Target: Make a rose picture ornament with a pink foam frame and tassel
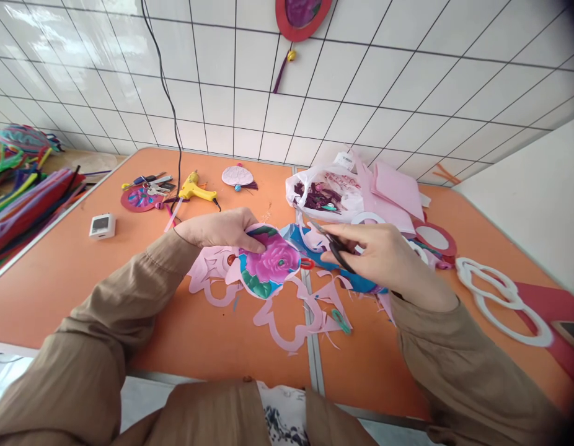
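Head: L hand [224, 230] holds floral pc [274, 263]; R hand [384, 255] part-covers scissors [336, 246]

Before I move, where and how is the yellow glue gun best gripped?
Probably by its handle, coming from the right: the yellow glue gun lies with its handle pointing right, while the hanging black cord runs down on its left.

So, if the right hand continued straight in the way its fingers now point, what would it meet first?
Probably the flowered piece in the left hand; depth is unclear, so the right hand might first brush the blue fabric between them.
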`<move>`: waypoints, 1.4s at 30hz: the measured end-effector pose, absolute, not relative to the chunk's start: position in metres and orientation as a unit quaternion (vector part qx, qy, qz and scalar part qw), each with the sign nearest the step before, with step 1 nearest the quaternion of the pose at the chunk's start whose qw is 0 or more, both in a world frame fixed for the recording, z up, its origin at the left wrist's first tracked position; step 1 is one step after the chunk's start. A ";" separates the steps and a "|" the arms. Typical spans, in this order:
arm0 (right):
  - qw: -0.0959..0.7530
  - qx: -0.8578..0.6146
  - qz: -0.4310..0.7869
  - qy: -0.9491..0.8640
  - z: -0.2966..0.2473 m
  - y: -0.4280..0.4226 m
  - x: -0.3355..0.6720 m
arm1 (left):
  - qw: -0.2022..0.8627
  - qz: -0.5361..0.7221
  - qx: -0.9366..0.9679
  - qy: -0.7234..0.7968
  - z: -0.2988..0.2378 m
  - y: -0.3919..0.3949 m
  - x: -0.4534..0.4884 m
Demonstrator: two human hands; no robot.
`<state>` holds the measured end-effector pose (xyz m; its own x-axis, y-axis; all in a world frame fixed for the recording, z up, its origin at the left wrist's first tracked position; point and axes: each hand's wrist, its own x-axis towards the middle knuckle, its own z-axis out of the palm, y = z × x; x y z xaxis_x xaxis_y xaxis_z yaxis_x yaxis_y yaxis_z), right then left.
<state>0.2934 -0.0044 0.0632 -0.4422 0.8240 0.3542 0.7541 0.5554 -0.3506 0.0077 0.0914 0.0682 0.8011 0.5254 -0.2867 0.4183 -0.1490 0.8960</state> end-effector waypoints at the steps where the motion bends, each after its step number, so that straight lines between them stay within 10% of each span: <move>1: 0.248 -0.498 0.075 -0.827 0.062 -0.002 0.295 | 0.589 0.061 0.744 0.310 0.067 0.092 0.008; 42: 0.212 -0.390 0.032 -0.896 0.085 -0.015 0.298 | 0.562 0.121 0.749 0.329 0.073 0.082 0.010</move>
